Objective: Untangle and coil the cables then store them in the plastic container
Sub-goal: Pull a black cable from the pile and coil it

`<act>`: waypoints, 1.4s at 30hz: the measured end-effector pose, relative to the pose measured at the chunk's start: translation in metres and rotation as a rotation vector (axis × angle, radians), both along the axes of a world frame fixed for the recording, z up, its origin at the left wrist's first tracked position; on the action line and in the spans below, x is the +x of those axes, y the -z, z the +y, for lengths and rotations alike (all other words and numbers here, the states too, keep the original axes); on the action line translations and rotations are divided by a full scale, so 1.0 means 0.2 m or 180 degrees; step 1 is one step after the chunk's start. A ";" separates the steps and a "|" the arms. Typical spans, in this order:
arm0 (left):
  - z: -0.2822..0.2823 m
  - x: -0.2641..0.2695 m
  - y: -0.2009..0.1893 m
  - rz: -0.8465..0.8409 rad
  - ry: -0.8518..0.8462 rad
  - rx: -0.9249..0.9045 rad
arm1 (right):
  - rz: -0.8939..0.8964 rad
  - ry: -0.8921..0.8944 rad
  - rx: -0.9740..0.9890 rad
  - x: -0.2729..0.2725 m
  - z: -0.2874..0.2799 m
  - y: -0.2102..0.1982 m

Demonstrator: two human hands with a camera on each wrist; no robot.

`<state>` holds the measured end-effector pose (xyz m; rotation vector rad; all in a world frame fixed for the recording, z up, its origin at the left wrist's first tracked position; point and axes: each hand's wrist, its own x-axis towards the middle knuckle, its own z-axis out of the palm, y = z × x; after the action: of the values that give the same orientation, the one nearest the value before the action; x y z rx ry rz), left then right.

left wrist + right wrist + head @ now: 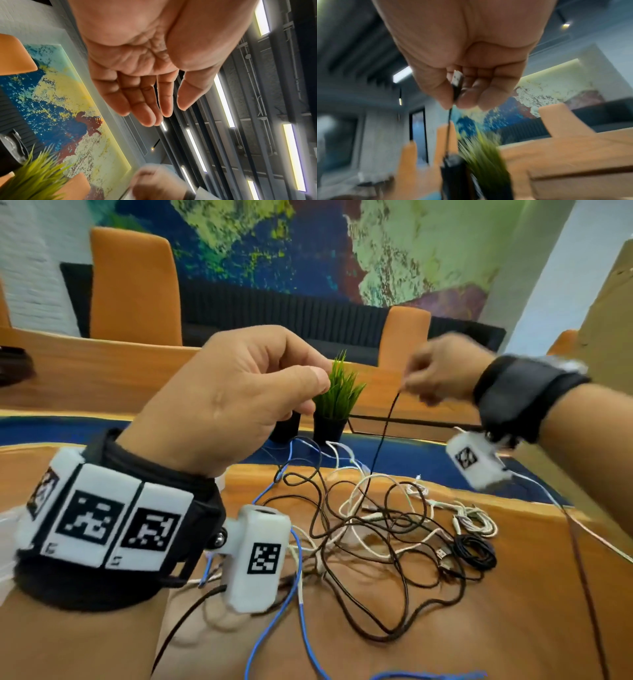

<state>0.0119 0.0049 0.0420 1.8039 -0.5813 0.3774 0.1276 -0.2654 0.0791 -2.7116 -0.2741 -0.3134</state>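
A tangle of black, white and blue cables (pixel 359 529) lies on the wooden table (pixel 479 628). My right hand (pixel 411 385) is raised above it and pinches the USB plug (pixel 457 77) of a black cable (pixel 383 440) between thumb and fingers. That cable hangs down into the tangle. My left hand (pixel 318 392) is raised to the left of it, fingers relaxed and palm bare in the left wrist view (pixel 169 112), holding nothing. A coiled black cable (pixel 476 551) and a bundled white cable (pixel 476 518) lie at the tangle's right. I see no plastic container.
A small potted grass plant (pixel 337 395) and a second black pot (pixel 286 429) stand beyond the tangle on a blue strip (pixel 411 457) of the table. Orange chairs (pixel 133 285) stand behind the table. Thin wires run from the wrist cameras across the table's right side.
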 end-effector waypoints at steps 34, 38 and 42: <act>0.05 0.08 0.01 0.1294 0.1553 -0.3222 | -0.0645 -0.1114 0.0771 -0.31 0.34 -0.10; 0.00 0.09 0.04 0.0732 0.0911 -0.2398 | -0.0371 -0.1749 -0.1030 -0.45 0.40 -0.04; -0.06 0.08 0.08 0.0048 0.0437 -0.0966 | -0.0768 -0.1874 -0.0753 -0.55 0.44 -0.18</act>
<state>0.0277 -0.0063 0.0267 1.4669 -0.5995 0.3383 0.0181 -0.1771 0.1149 -2.6535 -1.2114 -0.4500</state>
